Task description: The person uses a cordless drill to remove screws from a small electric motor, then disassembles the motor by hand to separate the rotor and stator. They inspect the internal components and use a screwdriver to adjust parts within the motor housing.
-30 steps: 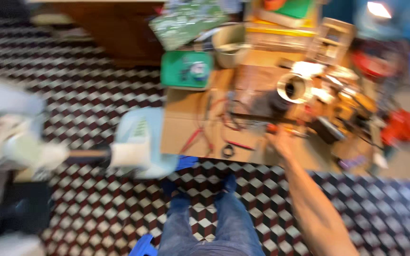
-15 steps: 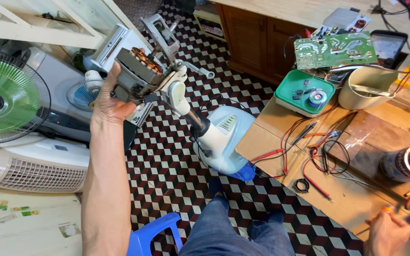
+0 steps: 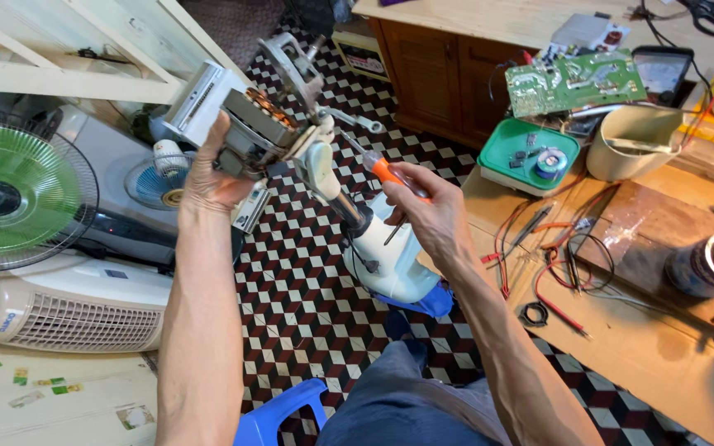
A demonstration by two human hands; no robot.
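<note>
A person seated over a black-and-white checkered floor works between a low wooden surface strewn with red and black leads on the right and a stack of appliances on the left, among them a green-bladed fan atop a white heater; the left hand lifts the bare fan motor, its grip clenched round the metal body with copper windings exposed, while the pale plastic neck runs down to the stand base resting on the floor; the right hand has its grip closed on an orange-handled screwdriver, the tip angled up toward the motor's neck joint; the motor looks heavy and rigid for its size, best held by the steel casing rather than the windings or the thinner plastic neck, which seems likelier to crack; open room lies over the floor between the knees, though the surface edge and a green parts tray sit near the right elbow, and a white cabinet hems in the left
</note>
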